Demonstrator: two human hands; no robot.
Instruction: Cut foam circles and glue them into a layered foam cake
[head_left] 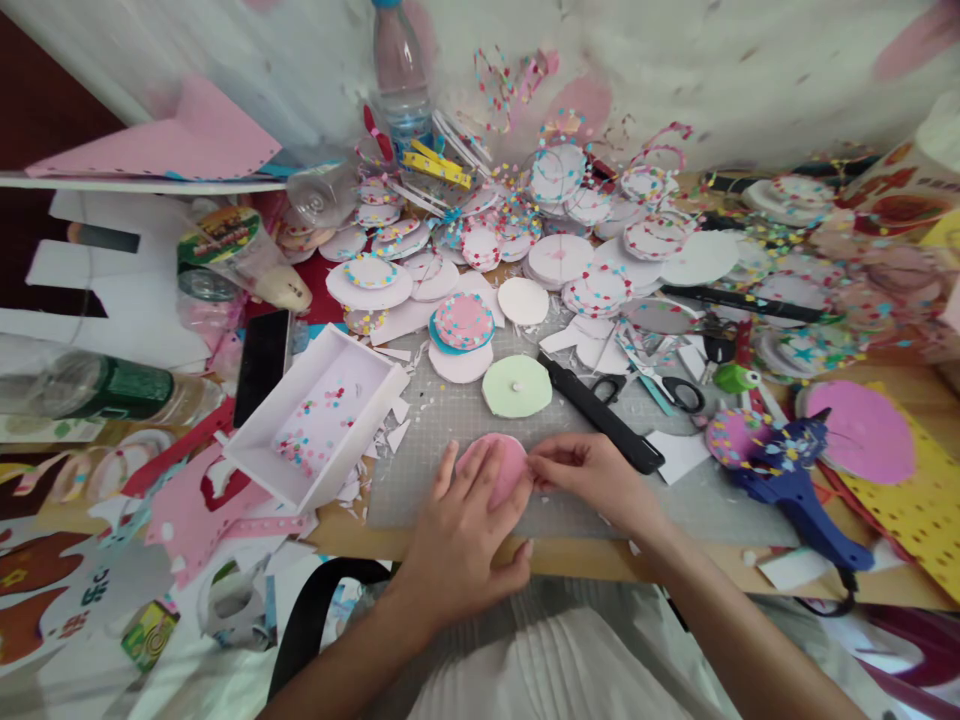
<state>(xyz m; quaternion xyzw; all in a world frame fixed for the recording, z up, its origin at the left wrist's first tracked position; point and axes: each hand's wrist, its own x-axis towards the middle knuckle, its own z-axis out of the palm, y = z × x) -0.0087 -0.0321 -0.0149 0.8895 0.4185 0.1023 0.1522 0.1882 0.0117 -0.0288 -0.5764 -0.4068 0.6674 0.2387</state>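
Near the mat's front edge lies a round pink paper disc (510,462). My left hand (466,515) rests flat over it, fingers spread, covering much of its left side. At the disc's right rim my right hand (592,478) is closed in a pinch; the fingertips hide exactly what part is gripped. Just beyond is a pale green disc (517,386) with a small white dab in its middle. A pink disc dotted with confetti (464,321) sits on blue and white discs, beside a plain white disc (523,301).
On the left stand a white box (319,425) holding confetti and a black phone (262,365). To the right lie a black utility knife (600,412), scissors (667,385) and a blue glue gun (799,490). Decorated discs (559,258) crowd the back, near a water bottle (403,75).
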